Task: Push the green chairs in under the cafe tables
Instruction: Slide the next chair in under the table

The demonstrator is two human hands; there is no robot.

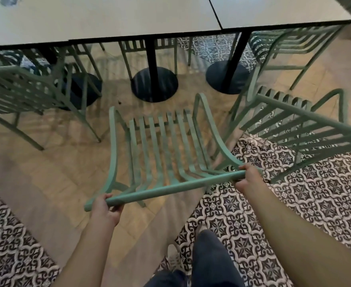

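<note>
Head view: green chair (162,146) stands short of the table (108,19).
Hands: left hand (105,210) and right hand (250,179) each clasp the top rail (170,188).
Handling: stiff slatted frame, probably metal; push from the rail ends.

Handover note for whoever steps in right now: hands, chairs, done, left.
Left hand: grips the left end of the top rail of the middle green chair.
Right hand: grips the right end of the same rail.
Middle green chair: out on the floor, facing the cafe tables, its seat short of the table edge and the black pedestal base.
Left chair: seat partly under the table. Right chair: out, angled, close beside the held one.
Done: both-hand grip set.
Left: push the held chair in, then likely the right chair.
</note>
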